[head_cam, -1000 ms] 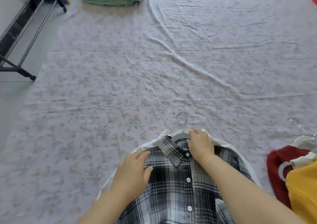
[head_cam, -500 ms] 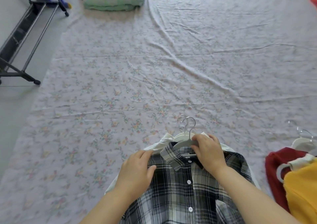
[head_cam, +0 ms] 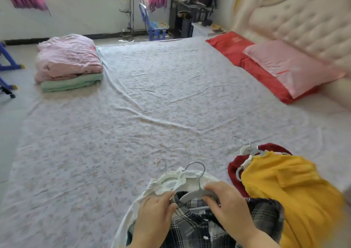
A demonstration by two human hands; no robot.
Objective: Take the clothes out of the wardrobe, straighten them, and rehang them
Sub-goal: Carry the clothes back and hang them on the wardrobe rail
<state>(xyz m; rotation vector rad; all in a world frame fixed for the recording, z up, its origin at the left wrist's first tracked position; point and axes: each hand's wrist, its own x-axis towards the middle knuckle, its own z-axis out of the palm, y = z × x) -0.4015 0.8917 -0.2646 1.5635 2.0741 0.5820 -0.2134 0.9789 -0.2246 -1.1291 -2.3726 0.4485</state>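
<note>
Hands meet at the neck of the plaid shirt (head_cam: 205, 226), which lies face-up at the near edge of the bed (head_cam: 152, 114) on top of a white garment (head_cam: 190, 181); the right hand (head_cam: 229, 204) has its grip closed on the grey hanger (head_cam: 195, 191) just under the hook, while the left hand (head_cam: 155, 219) pinches the collar beside it, fingers curled shut on cloth; a red and a yellow garment (head_cam: 281, 187) on their own hangers lie just to the right. To do this well, I judge the hanger should sit centred in the shoulders, the collar be pulled flat and even on both sides, and the white garment's hook be kept from snagging.
</note>
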